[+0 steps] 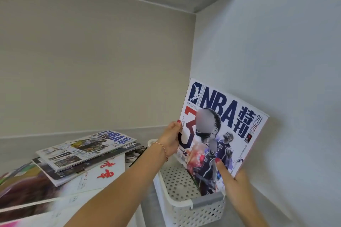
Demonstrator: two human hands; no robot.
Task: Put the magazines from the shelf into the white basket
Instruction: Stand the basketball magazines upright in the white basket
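Note:
An NBA magazine (221, 127) with a white cover and basketball players stands tilted, its lower edge inside the white basket (186, 208). My left hand (170, 139) grips its left edge, thumb on the cover. My right hand (234, 178) holds its lower right corner, thumb on the cover. The basket is perforated plastic with a grey handle (207, 200) and sits on the shelf against the right wall. A pile of magazines (86, 150) lies on the shelf to the left, another NBA issue on top.
The shelf (22, 142) is a pale alcove with a back wall, a right side wall (276, 51) and a board overhead. More magazines (27, 197) spread toward the near left corner. Bare shelf surface (147, 208) shows between pile and basket.

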